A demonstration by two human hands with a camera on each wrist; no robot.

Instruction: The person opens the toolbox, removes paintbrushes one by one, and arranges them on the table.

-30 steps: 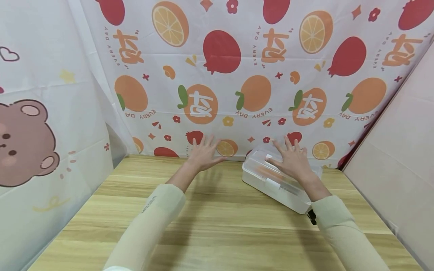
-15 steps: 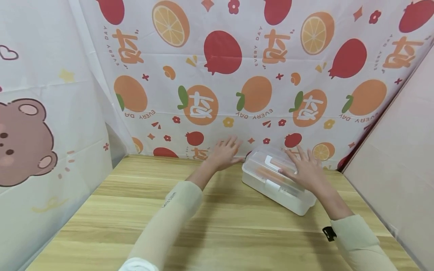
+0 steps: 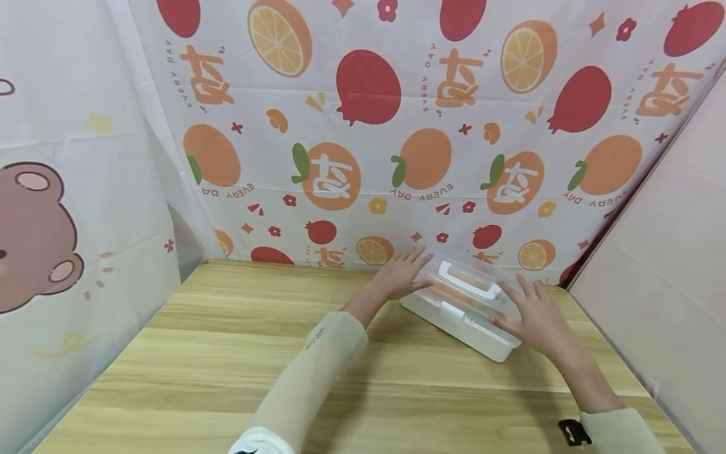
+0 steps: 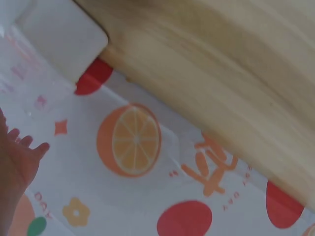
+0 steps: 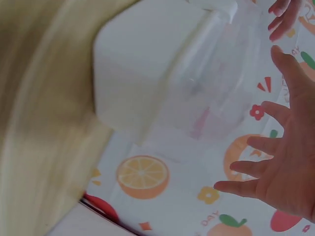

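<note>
A white plastic storage box (image 3: 454, 325) with a clear lid and a white carry handle (image 3: 469, 281) sits at an angle on the table, near the back wall. Orange and green items show faintly through its lid. My left hand (image 3: 399, 275) is at the box's left end, fingers spread over the lid's edge. At the right end, my right hand (image 3: 535, 318) has its fingers apart, close beside the lid. In the right wrist view the right hand (image 5: 288, 157) is spread with nothing in it, and the box's white side (image 5: 138, 64) shows at the left.
The wood-grain table (image 3: 227, 353) runs up to a fruit-print cloth (image 3: 368, 157) hanging right behind the box. A bear-print cloth (image 3: 113, 208) closes the left side and a pale panel (image 3: 669, 252) the right. A black strap buckle (image 3: 574, 432) hangs by the right sleeve.
My left hand has moved right, from beside the wall to the box's left end. My right hand has drawn back from over the lid to its right end, uncovering the handle.
</note>
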